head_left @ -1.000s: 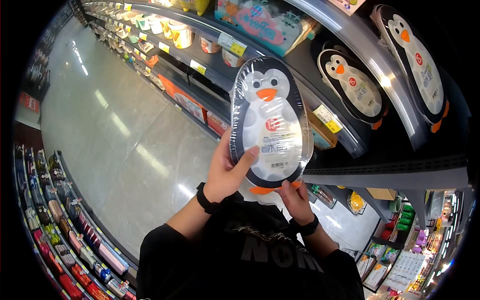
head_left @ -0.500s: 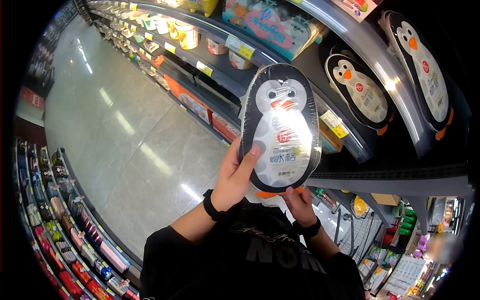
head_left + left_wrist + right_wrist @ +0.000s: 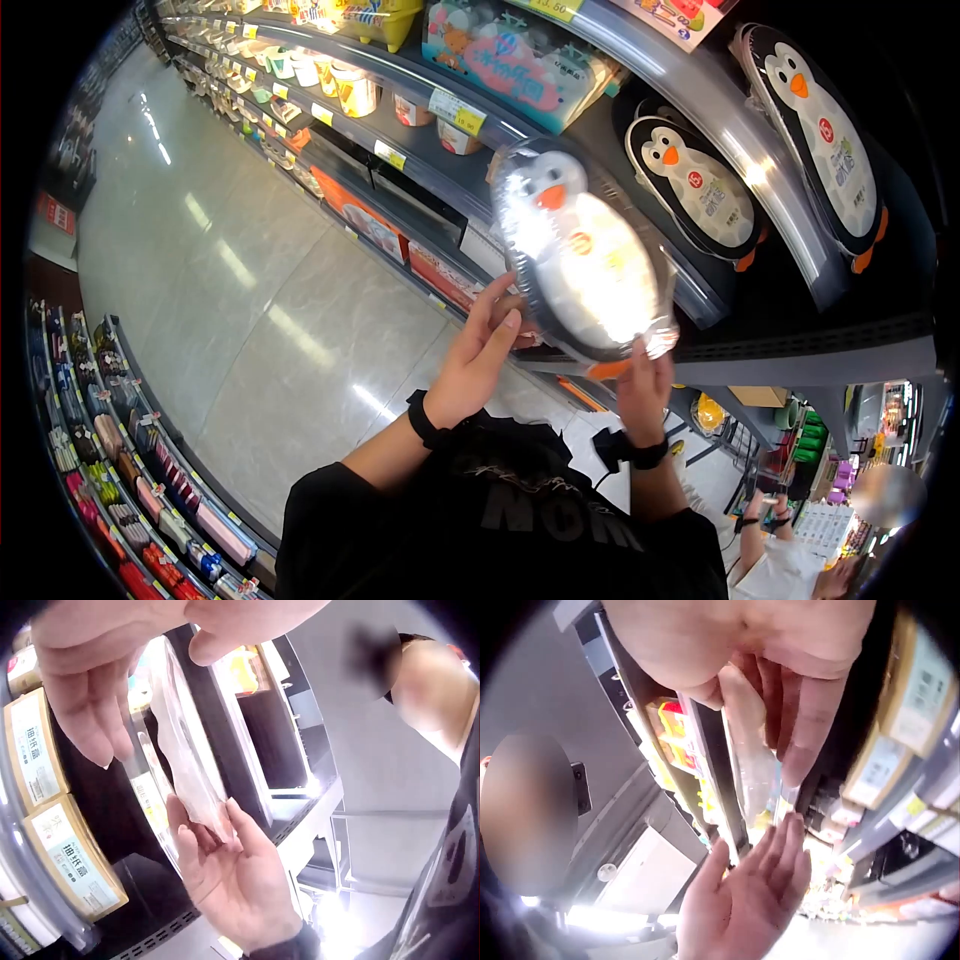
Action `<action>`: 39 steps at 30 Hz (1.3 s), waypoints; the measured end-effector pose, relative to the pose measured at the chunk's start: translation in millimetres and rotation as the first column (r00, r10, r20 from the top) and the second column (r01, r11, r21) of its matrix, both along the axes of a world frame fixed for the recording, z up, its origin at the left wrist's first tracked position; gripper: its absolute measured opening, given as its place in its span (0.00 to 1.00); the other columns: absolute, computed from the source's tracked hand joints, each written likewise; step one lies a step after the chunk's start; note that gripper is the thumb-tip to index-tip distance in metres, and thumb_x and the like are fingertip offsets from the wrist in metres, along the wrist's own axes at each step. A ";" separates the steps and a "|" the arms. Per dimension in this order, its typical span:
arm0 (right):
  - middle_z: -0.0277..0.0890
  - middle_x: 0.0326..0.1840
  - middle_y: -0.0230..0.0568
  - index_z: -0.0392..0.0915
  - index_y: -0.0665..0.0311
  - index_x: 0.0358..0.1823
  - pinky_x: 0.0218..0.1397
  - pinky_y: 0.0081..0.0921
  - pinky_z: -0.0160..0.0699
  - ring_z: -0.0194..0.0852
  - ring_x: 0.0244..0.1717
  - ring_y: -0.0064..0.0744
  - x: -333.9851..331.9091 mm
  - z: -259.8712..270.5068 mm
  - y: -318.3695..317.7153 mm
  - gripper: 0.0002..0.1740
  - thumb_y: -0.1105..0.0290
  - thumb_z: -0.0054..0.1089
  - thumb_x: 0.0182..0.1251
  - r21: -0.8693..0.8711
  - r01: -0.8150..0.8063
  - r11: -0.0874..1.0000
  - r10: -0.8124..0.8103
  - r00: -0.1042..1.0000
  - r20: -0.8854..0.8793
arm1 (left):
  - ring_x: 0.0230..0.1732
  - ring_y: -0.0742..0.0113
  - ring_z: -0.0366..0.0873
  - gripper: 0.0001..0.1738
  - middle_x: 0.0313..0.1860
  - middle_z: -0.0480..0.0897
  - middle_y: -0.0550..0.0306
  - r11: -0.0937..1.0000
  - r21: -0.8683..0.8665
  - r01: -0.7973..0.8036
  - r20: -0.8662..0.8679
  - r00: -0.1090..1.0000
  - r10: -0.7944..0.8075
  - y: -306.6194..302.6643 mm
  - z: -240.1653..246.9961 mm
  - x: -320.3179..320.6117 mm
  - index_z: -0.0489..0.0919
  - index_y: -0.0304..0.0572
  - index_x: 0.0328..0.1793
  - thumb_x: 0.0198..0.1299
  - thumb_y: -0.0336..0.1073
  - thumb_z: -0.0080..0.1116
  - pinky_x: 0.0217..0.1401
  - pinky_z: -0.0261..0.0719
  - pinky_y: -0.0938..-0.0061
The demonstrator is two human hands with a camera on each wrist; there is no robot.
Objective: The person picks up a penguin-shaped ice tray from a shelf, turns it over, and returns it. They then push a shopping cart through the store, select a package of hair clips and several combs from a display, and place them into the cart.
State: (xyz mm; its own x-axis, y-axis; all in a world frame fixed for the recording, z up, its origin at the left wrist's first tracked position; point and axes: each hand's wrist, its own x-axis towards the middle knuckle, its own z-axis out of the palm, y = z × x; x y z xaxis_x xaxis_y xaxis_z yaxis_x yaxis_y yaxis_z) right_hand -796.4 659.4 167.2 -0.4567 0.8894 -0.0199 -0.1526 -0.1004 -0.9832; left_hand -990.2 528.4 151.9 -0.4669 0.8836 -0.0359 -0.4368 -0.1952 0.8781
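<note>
A plastic-wrapped penguin-shaped ice tray (image 3: 590,262) is tilted in front of me in the head view, its face washed out by glare. My right hand (image 3: 645,392) pinches its lower end near the orange feet, thumb on the front. In the left wrist view the right hand (image 3: 244,889) has the tray (image 3: 182,735) edge-on between thumb and fingers. My left hand (image 3: 478,362) is beside the tray's lower left edge, fingers spread. From the right wrist, the left hand (image 3: 746,911) appears with its palm open under the tray (image 3: 751,750).
Matching penguin trays (image 3: 695,185) stand on the shelf at right, behind a clear curved shelf lip (image 3: 765,165). Boxed goods (image 3: 510,65) and cups line the shelves ahead. Another shelf of goods (image 3: 150,480) runs along the lower left. A person in white (image 3: 780,570) is at lower right.
The tray has moved right and tilted, with its head leaning left. My left hand has let go of its side, while the right hand has moved right and up, still gripping the bottom.
</note>
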 end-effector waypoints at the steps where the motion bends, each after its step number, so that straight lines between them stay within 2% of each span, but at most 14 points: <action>1: 0.63 0.25 0.15 0.76 0.53 0.40 0.27 0.14 0.50 0.53 0.24 0.08 -1.9 12.0 9.8 0.04 0.67 0.58 0.78 0.037 0.045 0.998 -0.045 0.999 -0.006 | 0.62 0.65 0.78 0.29 0.71 0.72 0.50 1.000 0.023 0.018 0.017 1.000 -0.019 0.0 5.9 -1.0 0.55 0.40 0.82 0.81 0.42 0.41 0.67 0.74 0.68; 4: 0.83 0.43 0.35 0.76 0.64 0.55 0.39 0.22 0.84 0.83 0.37 0.22 -1.9 51.4 34.8 0.12 0.65 0.53 0.80 0.077 0.196 0.978 -0.185 0.974 -0.128 | 0.62 0.60 0.80 0.28 0.69 0.74 0.48 0.998 0.067 0.016 0.036 0.999 -0.019 0.5 2.3 -0.2 0.56 0.43 0.81 0.79 0.38 0.43 0.64 0.77 0.68; 6: 0.83 0.54 0.45 0.74 0.68 0.60 0.49 0.37 0.91 0.86 0.50 0.35 10.2 76.3 52.5 0.18 0.62 0.53 0.80 0.099 0.059 0.993 -0.045 0.990 -0.134 | 0.62 0.61 0.80 0.27 0.68 0.75 0.49 0.998 0.060 0.002 -0.018 1.000 -0.001 -1.1 -5.6 0.9 0.58 0.43 0.80 0.78 0.34 0.46 0.63 0.77 0.69; 8: 0.83 0.52 0.44 0.74 0.68 0.60 0.46 0.41 0.93 0.86 0.49 0.36 13.0 85.8 69.9 0.20 0.59 0.53 0.80 0.091 0.133 0.987 -0.124 0.988 -0.095 | 0.61 0.62 0.81 0.27 0.67 0.76 0.52 0.997 0.076 -0.004 -0.001 1.000 0.004 -3.5 -11.8 0.5 0.60 0.44 0.78 0.75 0.28 0.48 0.61 0.77 0.70; 12: 0.82 0.49 0.41 0.75 0.67 0.56 0.45 0.36 0.90 0.85 0.47 0.31 15.0 94.8 99.0 0.21 0.54 0.56 0.78 0.129 0.204 0.970 -0.200 0.979 -0.044 | 0.59 0.62 0.82 0.25 0.66 0.76 0.53 0.997 0.071 -0.031 -0.050 0.998 0.034 -11.1 -21.0 -2.7 0.62 0.42 0.76 0.74 0.24 0.47 0.60 0.77 0.71; 17: 0.79 0.39 0.29 0.76 0.61 0.52 0.37 0.22 0.79 0.77 0.37 0.20 5.8 87.2 119.7 0.21 0.50 0.57 0.77 0.224 0.396 0.890 -0.409 0.912 0.012 | 0.58 0.61 0.82 0.23 0.63 0.78 0.53 0.995 0.059 -0.079 -0.070 0.994 0.083 -17.7 -39.4 -9.8 0.64 0.41 0.73 0.74 0.23 0.45 0.59 0.77 0.71; 20: 0.76 0.46 0.31 0.75 0.62 0.55 0.48 0.25 0.83 0.76 0.45 0.22 2.1 81.6 134.6 0.17 0.58 0.61 0.76 0.152 0.410 0.899 -0.403 0.912 -0.074 | 0.56 0.61 0.83 0.22 0.62 0.79 0.53 0.994 0.031 -0.108 -0.058 0.992 0.110 -24.2 -40.0 -11.3 0.65 0.42 0.73 0.75 0.24 0.45 0.58 0.78 0.71; 23: 0.76 0.53 0.33 0.72 0.64 0.62 0.56 0.28 0.83 0.76 0.51 0.24 -0.6 78.3 139.8 0.20 0.66 0.65 0.73 0.152 0.404 0.902 -0.388 0.913 -0.122 | 0.54 0.61 0.84 0.22 0.61 0.79 0.52 0.992 0.033 -0.120 -0.042 0.992 0.121 -30.6 -47.7 -13.1 0.65 0.42 0.73 0.75 0.25 0.45 0.59 0.78 0.70; 26: 0.76 0.58 0.36 0.68 0.66 0.67 0.60 0.30 0.79 0.76 0.55 0.23 3.2 65.3 149.6 0.26 0.71 0.66 0.72 0.286 0.432 0.855 -0.432 0.899 -0.068 | 0.54 0.60 0.84 0.21 0.61 0.79 0.51 0.992 0.030 -0.126 -0.028 0.992 0.127 -34.9 -52.4 -13.0 0.65 0.42 0.73 0.76 0.26 0.46 0.58 0.79 0.70; 27: 0.72 0.66 0.44 0.63 0.70 0.71 0.67 0.30 0.72 0.73 0.62 0.29 6.3 61.5 154.3 0.29 0.73 0.63 0.73 0.320 0.412 0.853 -0.429 0.903 -0.018 | 0.53 0.60 0.84 0.21 0.61 0.79 0.51 0.991 0.035 -0.132 -0.025 0.991 0.133 -35.6 -52.8 -12.3 0.65 0.42 0.73 0.76 0.26 0.46 0.57 0.79 0.71; 31: 0.62 0.75 0.57 0.51 0.73 0.77 0.73 0.29 0.63 0.65 0.71 0.40 5.9 41.9 166.3 0.36 0.77 0.58 0.74 0.694 0.285 0.662 -0.478 0.873 0.097 | 0.51 0.62 0.84 0.20 0.58 0.80 0.52 0.989 -0.003 -0.149 -0.033 0.988 0.148 -38.4 -51.6 -12.3 0.66 0.41 0.72 0.76 0.27 0.46 0.51 0.79 0.73; 34: 0.61 0.75 0.58 0.48 0.71 0.79 0.72 0.30 0.64 0.66 0.71 0.40 0.1 39.9 159.9 0.38 0.77 0.58 0.74 0.738 0.304 0.603 -0.522 0.850 0.077 | 0.48 0.65 0.84 0.19 0.56 0.81 0.54 0.988 -0.053 -0.145 -0.045 0.989 0.143 -39.1 -50.6 -12.0 0.67 0.41 0.70 0.76 0.27 0.46 0.48 0.77 0.75; 36: 0.59 0.77 0.59 0.44 0.67 0.81 0.70 0.30 0.67 0.66 0.72 0.41 -2.4 48.9 145.9 0.40 0.78 0.57 0.74 0.704 0.306 0.640 -0.516 0.851 0.099 | 0.46 0.66 0.84 0.18 0.55 0.81 0.55 0.988 -0.061 -0.142 -0.044 0.989 0.140 -39.1 -51.5 -11.5 0.68 0.41 0.69 0.75 0.27 0.47 0.47 0.77 0.76; 39: 0.59 0.76 0.61 0.48 0.67 0.80 0.72 0.34 0.65 0.65 0.72 0.45 -4.6 49.6 142.5 0.37 0.76 0.57 0.75 0.748 0.280 0.601 -0.540 0.833 0.122 | 0.45 0.68 0.84 0.17 0.54 0.82 0.56 0.987 -0.064 -0.147 -0.036 0.989 0.145 -38.5 -51.6 -11.7 0.70 0.41 0.67 0.75 0.27 0.47 0.46 0.76 0.77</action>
State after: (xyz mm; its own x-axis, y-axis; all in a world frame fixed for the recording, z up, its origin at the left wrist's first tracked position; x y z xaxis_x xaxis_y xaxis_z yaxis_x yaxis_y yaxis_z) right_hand -801.0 801.9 216.9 -0.1214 0.7930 0.5971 0.3141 0.6013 -0.7347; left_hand -1001.9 489.9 100.3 -0.5926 0.8019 -0.0756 -0.3804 -0.1959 0.9038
